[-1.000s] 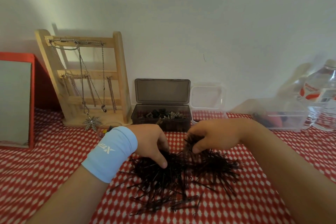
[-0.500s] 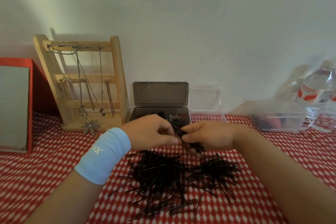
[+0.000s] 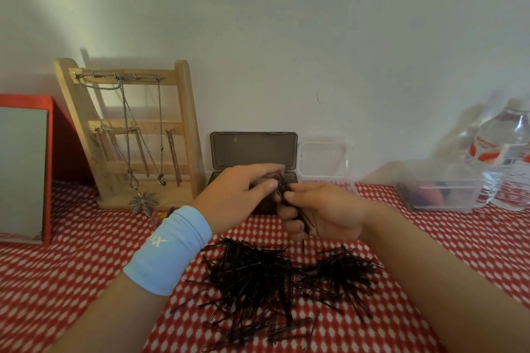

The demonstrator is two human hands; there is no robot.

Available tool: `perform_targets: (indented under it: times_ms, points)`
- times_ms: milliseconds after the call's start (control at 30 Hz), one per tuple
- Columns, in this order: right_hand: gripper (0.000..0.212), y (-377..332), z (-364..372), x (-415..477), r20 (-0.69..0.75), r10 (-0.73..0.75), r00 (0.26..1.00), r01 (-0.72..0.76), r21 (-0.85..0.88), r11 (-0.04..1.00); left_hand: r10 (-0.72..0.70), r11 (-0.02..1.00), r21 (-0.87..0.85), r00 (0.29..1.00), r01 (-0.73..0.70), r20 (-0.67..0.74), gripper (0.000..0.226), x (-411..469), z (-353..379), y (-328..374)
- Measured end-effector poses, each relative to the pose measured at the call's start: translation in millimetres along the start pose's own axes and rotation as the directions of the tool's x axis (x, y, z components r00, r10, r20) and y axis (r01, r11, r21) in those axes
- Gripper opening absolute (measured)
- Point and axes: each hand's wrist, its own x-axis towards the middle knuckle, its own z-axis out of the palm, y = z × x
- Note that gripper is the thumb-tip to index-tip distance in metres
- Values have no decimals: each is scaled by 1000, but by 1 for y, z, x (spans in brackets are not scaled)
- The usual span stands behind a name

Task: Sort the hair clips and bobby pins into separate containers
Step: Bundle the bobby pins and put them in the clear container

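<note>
A red-and-white checked tablecloth (image 3: 86, 281) covers the table, and a plain pale wall stands behind it. At the far left is a red-framed panel (image 3: 23, 169), and beside it a wooden jewelry stand (image 3: 183, 123) leans toward the wall, hung with metal chains and a leaf-shaped pendant (image 3: 143, 203) that reaches its base. Right of the stand sits a smoky dark plastic box (image 3: 253, 150) with its lid raised against the wall. Both hands are in front of its lower half, so its contents cannot be seen. Just beside it is a small clear container (image 3: 324, 157), also open. Farther right is a larger clear tub (image 3: 438, 195) with blurred coloured things inside, touching or nearly touching a water bottle (image 3: 504, 157) at the edge of the view. A loose pile of black bobby pins (image 3: 275, 281) lies spread on the cloth near the person, below the hands. The right hand (image 3: 324, 212) is raised above the pile, its fingers curled and thumb pressed round a small bundle of bobby pins (image 3: 286, 192) that stands roughly upright in the fist. The left hand (image 3: 238, 198), with a light blue wristband (image 3: 169, 249) on its wrist, meets it from the left. Its thumb and outstretched fingers pinch the upper end of the same bundle, in front of the dark box.
</note>
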Motion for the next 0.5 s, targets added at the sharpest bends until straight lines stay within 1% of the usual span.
perform_targets:
  times_ms: [100,200,267,333,433,500]
  points:
    - [17,0,-1,0,32,-53,998,52,44,998,16,1000,-26,999,-18,-49,35,-1,-3,2]
    - [14,0,-2,0,55,-44,998,44,5,999,45,996,-76,995,-52,-94,28,-3,-5,6]
    - [11,0,-1,-1,57,-30,998,31,-17,999,49,993,-99,994,-59,-97,25,-4,-4,8]
    - [10,0,-1,-1,75,-9,997,9,1,1000,44,995,-87,995,-52,-88,24,-5,-4,8]
    - [17,-2,-1,-3,95,-1,996,2,-5,1000,30,997,-62,997,-35,-74,21,-6,-6,6]
    - [18,-3,-1,-4,100,5,995,-1,-37,999,19,996,-83,997,-25,-75,19,-5,-7,5]
